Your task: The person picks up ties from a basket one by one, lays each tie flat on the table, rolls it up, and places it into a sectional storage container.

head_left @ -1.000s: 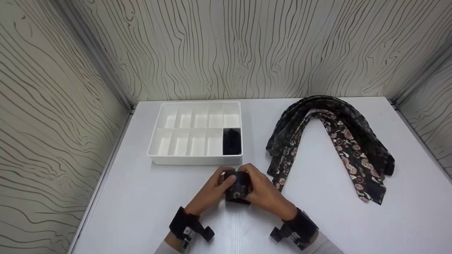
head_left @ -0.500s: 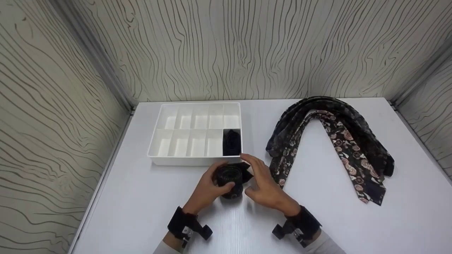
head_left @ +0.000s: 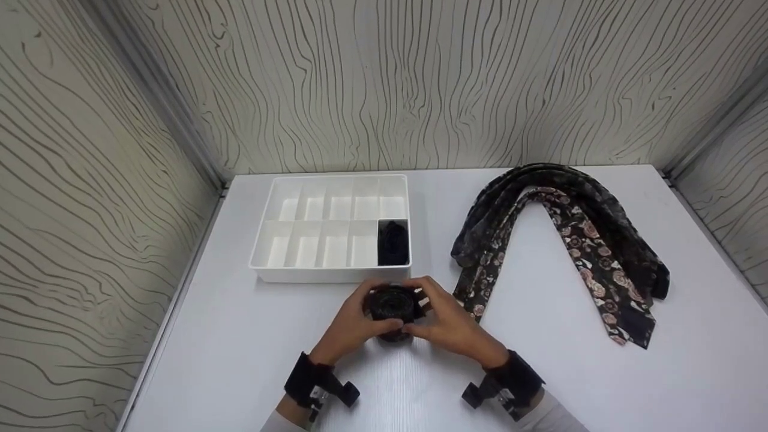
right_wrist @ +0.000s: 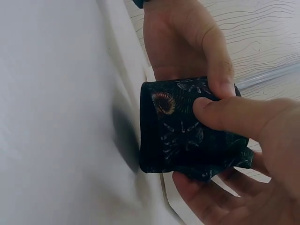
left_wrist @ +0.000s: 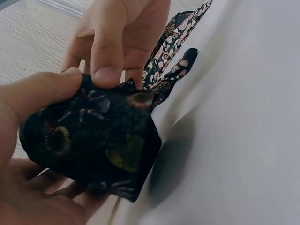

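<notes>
Between both hands is a rolled-up dark necktie point(head_left: 391, 303), its spiral end facing up in the head view. My left hand point(head_left: 351, 327) grips it from the left, thumb on the near side and fingers around the far side. From the right, my right hand point(head_left: 453, 327) holds it too, the thumb tips close together. In the left wrist view the rolled necktie point(left_wrist: 93, 140) shows a dark green-blue cloth with flower and insect prints. The right wrist view shows the rolled necktie point(right_wrist: 183, 126) slightly above the white surface, with a shadow beside it.
A white divided tray point(head_left: 330, 275) stands just beyond the hands; its near right compartment holds a dark rolled necktie point(head_left: 393, 243). On the right, several neckties lie in an arch, one with a rose print point(head_left: 600, 264). Wood-patterned walls point(head_left: 384, 84) enclose the white table point(head_left: 222, 360).
The roll has turned so its spiral end faces up. A loose pointed end, sticking out half a second ago, is now mostly wrapped around. My right hand let go briefly and grips again.
</notes>
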{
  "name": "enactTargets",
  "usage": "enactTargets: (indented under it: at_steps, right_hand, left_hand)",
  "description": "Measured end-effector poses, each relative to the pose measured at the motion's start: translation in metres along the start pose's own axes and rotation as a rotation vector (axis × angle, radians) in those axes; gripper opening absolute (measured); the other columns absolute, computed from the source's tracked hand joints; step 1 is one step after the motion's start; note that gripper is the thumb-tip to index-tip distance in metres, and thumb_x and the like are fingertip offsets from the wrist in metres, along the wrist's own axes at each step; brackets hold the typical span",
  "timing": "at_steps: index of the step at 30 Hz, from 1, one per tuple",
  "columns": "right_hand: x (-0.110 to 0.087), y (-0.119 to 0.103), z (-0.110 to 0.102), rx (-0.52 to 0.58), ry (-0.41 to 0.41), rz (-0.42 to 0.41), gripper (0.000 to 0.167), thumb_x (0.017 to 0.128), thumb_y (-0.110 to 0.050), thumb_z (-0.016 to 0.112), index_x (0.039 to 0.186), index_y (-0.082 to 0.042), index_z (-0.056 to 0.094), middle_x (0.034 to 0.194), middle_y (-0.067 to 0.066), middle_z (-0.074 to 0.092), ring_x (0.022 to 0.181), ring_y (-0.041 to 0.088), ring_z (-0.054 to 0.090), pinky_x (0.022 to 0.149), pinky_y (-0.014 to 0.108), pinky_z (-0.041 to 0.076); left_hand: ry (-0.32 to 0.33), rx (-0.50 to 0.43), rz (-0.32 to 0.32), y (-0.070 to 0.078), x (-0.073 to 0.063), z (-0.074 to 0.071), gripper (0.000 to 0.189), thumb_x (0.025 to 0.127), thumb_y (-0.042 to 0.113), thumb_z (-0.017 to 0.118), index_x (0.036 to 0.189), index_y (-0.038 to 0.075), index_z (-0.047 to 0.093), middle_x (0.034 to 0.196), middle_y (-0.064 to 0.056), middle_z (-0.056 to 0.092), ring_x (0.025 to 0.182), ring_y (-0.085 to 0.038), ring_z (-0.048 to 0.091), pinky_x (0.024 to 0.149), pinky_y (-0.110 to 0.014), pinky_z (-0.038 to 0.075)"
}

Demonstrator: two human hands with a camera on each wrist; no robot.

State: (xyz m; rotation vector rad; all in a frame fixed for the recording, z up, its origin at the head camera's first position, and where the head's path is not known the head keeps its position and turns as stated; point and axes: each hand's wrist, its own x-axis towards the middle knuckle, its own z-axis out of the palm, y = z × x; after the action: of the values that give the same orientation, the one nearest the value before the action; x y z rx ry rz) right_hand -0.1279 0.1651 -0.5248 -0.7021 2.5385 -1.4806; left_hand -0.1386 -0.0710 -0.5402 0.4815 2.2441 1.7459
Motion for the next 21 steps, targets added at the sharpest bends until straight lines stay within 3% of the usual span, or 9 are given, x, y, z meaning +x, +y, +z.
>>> enactTargets:
  at_steps: [7,12,16,21]
  right_hand:
    - [0.002,-0.003,0.0,-0.037,0.005,-0.084,0.067,0.088,-0.005,0.083,0.147,-0.014,0.052,0.144,0.003,0.058,0.126,0.023,0.062,0.096,0.036,0.059]
    - [0.005,-0.004,-0.002,-0.024,0.026,-0.11,0.064,0.09,0.006,0.071,0.149,-0.009,0.051,0.145,0.005,0.061,0.125,0.025,0.063,0.1,0.04,0.058]
    - [0.013,-0.003,-0.005,0.043,0.106,-0.098,0.062,0.088,0.015,0.059,0.146,-0.004,0.053,0.139,0.012,0.064,0.12,0.03,0.066,0.097,0.04,0.059]
    - [0.028,-0.001,-0.007,0.069,0.272,0.022,0.048,0.092,0.011,0.061,0.14,0.001,0.057,0.129,0.016,0.066,0.107,0.029,0.068,0.086,0.028,0.057]
  left_hand:
    - [-0.014,0.102,0.049,0.009,0.0,-0.007,0.063,0.083,0.035,0.091,0.14,0.027,0.066,0.134,0.005,0.069,0.128,-0.02,0.062,0.113,-0.05,0.044]
    - [0.035,0.129,0.071,0.016,0.002,-0.011,0.055,0.082,0.026,0.09,0.133,0.02,0.069,0.128,0.002,0.073,0.121,-0.019,0.066,0.108,-0.047,0.048]
    - [0.118,0.168,0.077,0.021,0.003,-0.015,0.052,0.082,0.021,0.09,0.13,0.016,0.071,0.126,0.0,0.074,0.118,-0.02,0.068,0.106,-0.045,0.051]
    - [0.215,0.2,0.071,0.031,0.008,-0.023,0.051,0.082,0.02,0.09,0.129,0.014,0.071,0.124,-0.003,0.075,0.116,-0.022,0.069,0.103,-0.046,0.053]
